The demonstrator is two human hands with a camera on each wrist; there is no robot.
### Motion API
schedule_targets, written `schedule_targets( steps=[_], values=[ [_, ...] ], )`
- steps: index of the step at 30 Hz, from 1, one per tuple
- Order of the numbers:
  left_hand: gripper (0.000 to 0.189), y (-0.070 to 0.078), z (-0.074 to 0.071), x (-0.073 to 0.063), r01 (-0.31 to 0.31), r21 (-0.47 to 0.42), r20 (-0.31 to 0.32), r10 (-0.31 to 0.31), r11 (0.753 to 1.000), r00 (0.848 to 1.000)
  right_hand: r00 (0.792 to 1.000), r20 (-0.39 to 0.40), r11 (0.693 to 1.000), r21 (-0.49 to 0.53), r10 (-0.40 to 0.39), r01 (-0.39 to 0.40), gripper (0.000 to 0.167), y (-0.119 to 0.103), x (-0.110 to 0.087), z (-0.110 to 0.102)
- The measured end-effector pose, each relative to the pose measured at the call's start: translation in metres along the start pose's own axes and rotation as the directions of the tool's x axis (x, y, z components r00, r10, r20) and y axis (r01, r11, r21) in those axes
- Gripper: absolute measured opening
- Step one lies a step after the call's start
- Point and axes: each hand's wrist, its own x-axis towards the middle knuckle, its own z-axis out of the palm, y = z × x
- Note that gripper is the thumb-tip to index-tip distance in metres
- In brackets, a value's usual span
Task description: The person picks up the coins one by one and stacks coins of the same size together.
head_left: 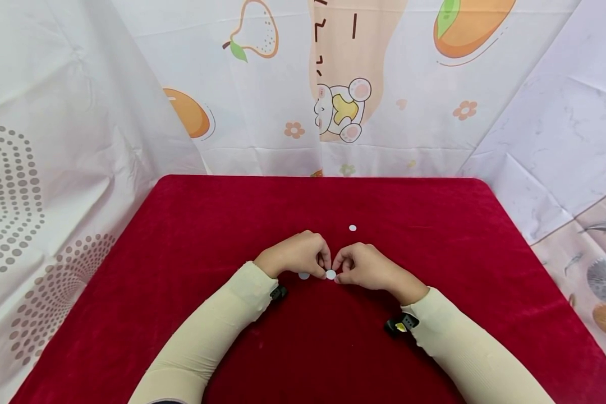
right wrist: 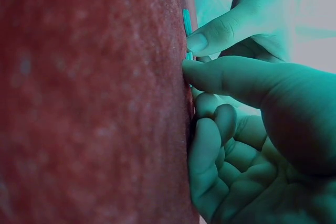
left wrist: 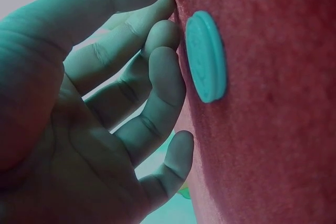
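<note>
Between the fingertips (head_left: pixel 340 278) of left hand (head_left: pixel 303 255) and right hand (head_left: pixel 368 267) lies a white disc (head_left: pixel 330 275), whether pinched I cannot tell.

Velvet-like cloth (head_left: pixel 303 207) covers the table, matt and plush — its short nap looks slightly rough up close. The disc (left wrist: pixel 206 56) looks like smooth, hard plastic, with a stepped rim and faint relief. Sleeves (head_left: pixel 207 331) are soft matt knit; curtains (head_left: pixel 81 95) are thin, smooth fabric — creased, with a slight sheen.
</note>
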Motion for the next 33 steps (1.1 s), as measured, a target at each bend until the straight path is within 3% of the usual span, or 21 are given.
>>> schedule_targets(
  steps=[33],
  values=[
    [0.011,0.0001,0.0014,-0.0007,0.036,0.030,-0.004,-0.035,0.999,0.999,1.000,0.005,1.000,-0.008,-0.006,0.006,0.014,-0.0009,-0.0002,-0.0005]
  ],
)
